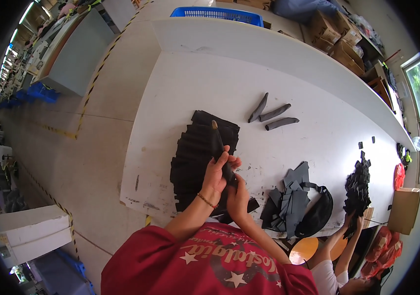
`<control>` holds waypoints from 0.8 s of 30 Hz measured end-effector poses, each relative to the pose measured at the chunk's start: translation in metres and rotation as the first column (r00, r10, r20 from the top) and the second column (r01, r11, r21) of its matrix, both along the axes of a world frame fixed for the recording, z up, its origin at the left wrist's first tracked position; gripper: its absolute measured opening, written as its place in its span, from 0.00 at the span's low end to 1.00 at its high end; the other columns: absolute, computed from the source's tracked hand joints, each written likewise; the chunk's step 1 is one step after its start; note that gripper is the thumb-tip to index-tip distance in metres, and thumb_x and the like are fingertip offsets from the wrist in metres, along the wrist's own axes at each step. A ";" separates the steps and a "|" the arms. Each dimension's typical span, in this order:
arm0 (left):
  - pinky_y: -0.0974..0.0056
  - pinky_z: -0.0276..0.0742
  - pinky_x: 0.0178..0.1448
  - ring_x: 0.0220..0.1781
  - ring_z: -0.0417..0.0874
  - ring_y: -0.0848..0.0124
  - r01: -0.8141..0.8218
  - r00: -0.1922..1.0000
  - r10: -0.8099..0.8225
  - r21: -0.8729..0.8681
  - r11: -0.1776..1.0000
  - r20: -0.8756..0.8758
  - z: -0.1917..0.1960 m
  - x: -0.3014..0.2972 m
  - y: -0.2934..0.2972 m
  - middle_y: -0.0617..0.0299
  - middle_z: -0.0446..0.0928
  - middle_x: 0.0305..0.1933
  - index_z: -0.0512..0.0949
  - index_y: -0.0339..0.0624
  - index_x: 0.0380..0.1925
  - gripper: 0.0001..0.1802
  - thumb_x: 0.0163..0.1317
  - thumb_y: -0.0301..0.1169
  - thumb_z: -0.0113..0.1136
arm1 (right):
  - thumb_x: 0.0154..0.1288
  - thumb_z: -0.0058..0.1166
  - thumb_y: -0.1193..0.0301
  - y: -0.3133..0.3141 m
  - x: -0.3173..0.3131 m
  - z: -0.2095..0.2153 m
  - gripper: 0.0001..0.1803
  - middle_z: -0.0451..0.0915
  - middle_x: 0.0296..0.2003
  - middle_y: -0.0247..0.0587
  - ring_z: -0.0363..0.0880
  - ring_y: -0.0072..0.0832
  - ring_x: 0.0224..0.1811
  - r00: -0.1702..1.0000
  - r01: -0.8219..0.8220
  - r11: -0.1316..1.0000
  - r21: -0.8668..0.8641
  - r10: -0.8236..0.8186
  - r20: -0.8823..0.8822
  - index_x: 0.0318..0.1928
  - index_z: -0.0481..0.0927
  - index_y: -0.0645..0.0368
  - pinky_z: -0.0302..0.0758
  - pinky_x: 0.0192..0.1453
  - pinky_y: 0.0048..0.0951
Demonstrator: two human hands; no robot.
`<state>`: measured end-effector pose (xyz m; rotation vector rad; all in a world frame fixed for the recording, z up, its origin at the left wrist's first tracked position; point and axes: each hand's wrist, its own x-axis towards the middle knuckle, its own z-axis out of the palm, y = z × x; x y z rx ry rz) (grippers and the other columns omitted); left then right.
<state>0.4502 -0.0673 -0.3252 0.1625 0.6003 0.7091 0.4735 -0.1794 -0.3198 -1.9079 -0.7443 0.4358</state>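
Note:
My left hand [216, 173] grips a dark rolled strip of fabric [218, 142] around a thin stick whose tip pokes out at the top. My right hand [238, 195] holds the lower end of the same strip. Both hands hover over a fanned stack of black fabric pieces [197, 157] lying on the white table [210, 83]. Three finished dark grey fabric tubes [273, 114] lie farther back on the table, apart from my hands.
A pile of grey fabric pieces [288, 196] and a black pouch [318, 214] lie to my right. Another person's hands [351, 223] touch a heap of small black scraps [357, 184]. A blue crate [219, 14] and cardboard boxes [335, 32] stand beyond the table.

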 end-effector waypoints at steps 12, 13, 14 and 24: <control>0.60 0.83 0.40 0.33 0.84 0.64 -0.003 0.983 0.011 0.042 0.999 -0.186 0.012 0.013 0.015 0.55 0.82 0.33 0.79 0.38 0.42 0.12 0.60 0.30 0.65 | 0.66 0.52 0.71 -0.016 0.002 0.012 0.11 0.72 0.13 0.42 0.70 0.26 0.14 0.966 -0.046 0.991 -0.129 0.012 -0.258 0.28 0.74 0.66 0.67 0.22 0.30; 0.60 0.83 0.39 0.32 0.83 0.64 -0.016 0.976 0.027 0.052 0.998 -0.215 0.010 0.014 0.016 0.55 0.82 0.33 0.79 0.37 0.42 0.12 0.60 0.31 0.65 | 0.66 0.52 0.71 -0.020 0.002 0.011 0.11 0.72 0.13 0.42 0.70 0.26 0.14 0.966 -0.045 0.990 -0.134 0.009 -0.259 0.28 0.74 0.66 0.67 0.22 0.30; 0.61 0.82 0.37 0.31 0.83 0.65 -0.016 0.970 0.033 0.069 0.997 -0.243 0.009 0.014 0.018 0.55 0.82 0.33 0.79 0.37 0.41 0.12 0.60 0.32 0.65 | 0.66 0.52 0.71 -0.024 0.003 0.009 0.11 0.72 0.13 0.42 0.71 0.26 0.14 0.961 -0.085 0.982 -0.169 0.036 -0.274 0.29 0.74 0.66 0.67 0.22 0.30; 0.75 0.53 0.16 0.14 0.66 0.78 -0.001 0.969 0.038 0.152 0.988 -0.244 0.004 0.004 0.060 0.67 0.71 0.16 0.78 0.36 0.39 0.16 0.65 0.40 0.60 | 0.68 0.51 0.71 -0.137 -0.003 0.019 0.11 0.72 0.14 0.36 0.69 0.18 0.16 0.927 -0.288 0.901 -0.325 0.178 -0.330 0.30 0.77 0.65 0.65 0.21 0.25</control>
